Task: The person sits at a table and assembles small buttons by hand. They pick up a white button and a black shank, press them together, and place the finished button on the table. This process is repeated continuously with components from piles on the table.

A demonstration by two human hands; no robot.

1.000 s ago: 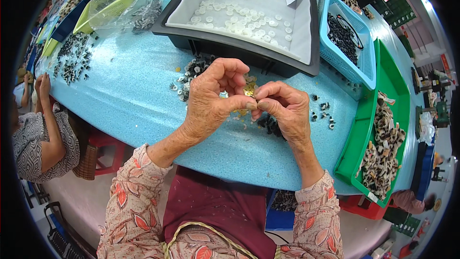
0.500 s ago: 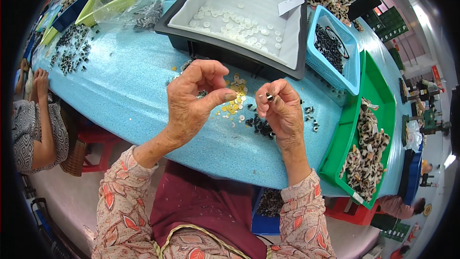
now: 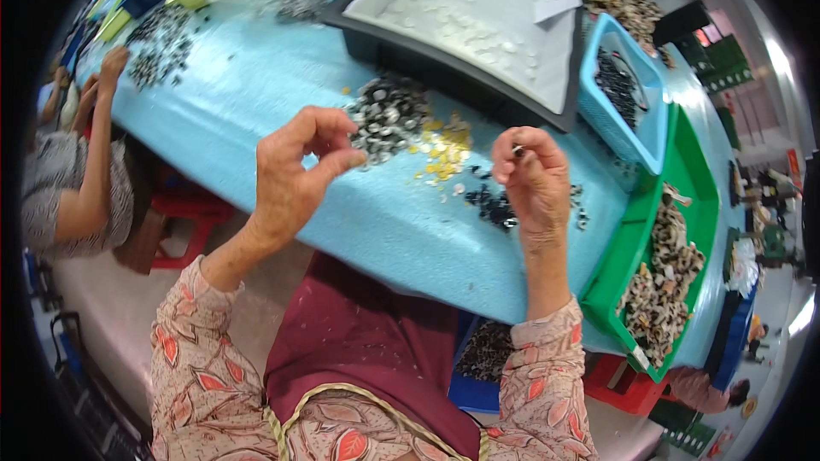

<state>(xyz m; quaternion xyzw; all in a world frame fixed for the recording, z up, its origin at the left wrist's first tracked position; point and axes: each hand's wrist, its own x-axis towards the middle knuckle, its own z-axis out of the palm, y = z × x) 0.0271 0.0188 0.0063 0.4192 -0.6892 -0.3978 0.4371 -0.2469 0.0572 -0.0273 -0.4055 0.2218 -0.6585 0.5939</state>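
My right hand [image 3: 540, 183] pinches a small dark piece with a pale spot [image 3: 518, 151] between thumb and fingers, above the table; its exact kind is too small to tell. To the left, my left hand [image 3: 290, 175] is raised with thumb and curled forefinger apart, nothing visible between them. Just beyond its fingertips lies a pile of small black and silvery pieces [image 3: 391, 115]. Between my hands are scattered small yellow discs [image 3: 446, 151] with some white ones. A heap of shiny black pieces [image 3: 491, 205] lies beside my right hand.
A black tray [image 3: 461, 90] lined in white holds whitish discs at the back. On the right stand a light-blue basket [image 3: 658, 124] of black pieces and a green tray [image 3: 602, 286] with mottled pieces. Another person's arm [image 3: 101, 137] rests at the far left, near another pile [image 3: 162, 47].
My hands have moved apart, the left leftward and the right slightly rightward and up, still pinching the small piece. The view has shifted, and the black and silvery pile now shows more fully.
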